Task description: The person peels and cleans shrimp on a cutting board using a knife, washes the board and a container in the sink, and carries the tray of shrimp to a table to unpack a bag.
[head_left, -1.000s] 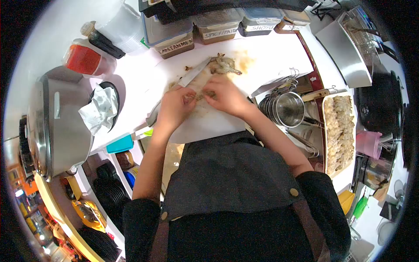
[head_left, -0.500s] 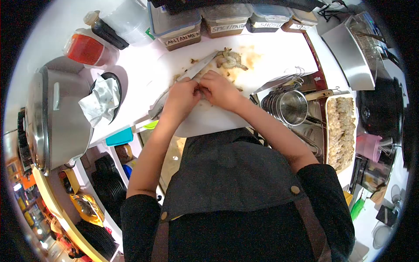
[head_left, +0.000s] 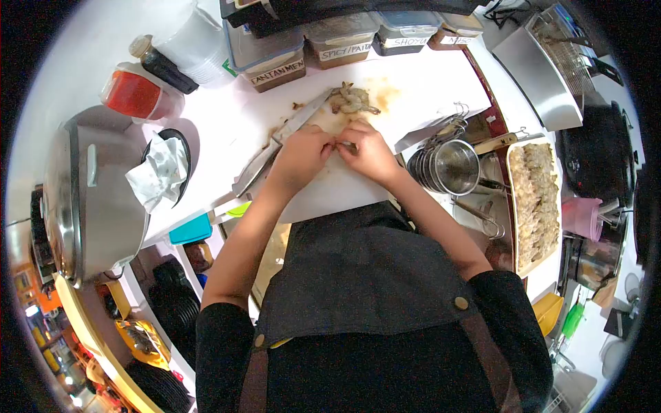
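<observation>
Over the white cutting board point(head_left: 413, 93), my left hand point(head_left: 303, 157) and my right hand point(head_left: 367, 153) meet with fingertips pinched together. Between them is a small greyish piece that looks like a shrimp point(head_left: 349, 147), mostly covered by the fingers. Just beyond my hands lies a small pile of shrimp point(head_left: 354, 100), with brownish wet stains and scraps around it. A large knife point(head_left: 303, 117) rests slantwise on the board, its blade tip by the pile and its handle end toward the lower left, partly behind my left hand.
Labelled sauce containers point(head_left: 275, 69) line the back. At left stand a big metal pot point(head_left: 107, 199) and a black bowl with crumpled white paper point(head_left: 160, 168). Strainers point(head_left: 458, 168) hang at right, beside a long tray point(head_left: 513, 227) filled with rows of shrimp.
Both hands have shifted to the right over the board, and my fingertips still meet. The small piece between them shows a little more. The whole view has turned slightly.
</observation>
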### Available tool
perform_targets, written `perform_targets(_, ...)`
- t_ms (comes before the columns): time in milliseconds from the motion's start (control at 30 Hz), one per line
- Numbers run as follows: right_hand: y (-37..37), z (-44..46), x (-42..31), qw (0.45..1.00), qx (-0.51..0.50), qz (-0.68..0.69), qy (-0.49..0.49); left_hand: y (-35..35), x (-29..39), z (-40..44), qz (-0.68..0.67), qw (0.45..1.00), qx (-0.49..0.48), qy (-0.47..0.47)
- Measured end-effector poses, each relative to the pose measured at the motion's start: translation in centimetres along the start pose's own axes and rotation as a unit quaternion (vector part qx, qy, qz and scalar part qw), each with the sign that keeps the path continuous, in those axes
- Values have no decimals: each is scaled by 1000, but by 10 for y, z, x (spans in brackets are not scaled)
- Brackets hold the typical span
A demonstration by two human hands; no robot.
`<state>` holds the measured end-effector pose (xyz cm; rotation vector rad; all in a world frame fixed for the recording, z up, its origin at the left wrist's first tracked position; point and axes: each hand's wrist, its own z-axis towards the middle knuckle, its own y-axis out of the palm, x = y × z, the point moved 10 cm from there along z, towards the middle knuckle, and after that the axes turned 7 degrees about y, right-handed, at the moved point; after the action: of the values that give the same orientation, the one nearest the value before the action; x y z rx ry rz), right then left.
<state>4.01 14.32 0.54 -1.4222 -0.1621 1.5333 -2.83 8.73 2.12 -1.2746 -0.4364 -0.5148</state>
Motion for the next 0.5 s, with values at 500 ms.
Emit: perform_targets(500,-8,9,-10,999,27,-35,31,-14,-14,-2,-36,994,44,-92)
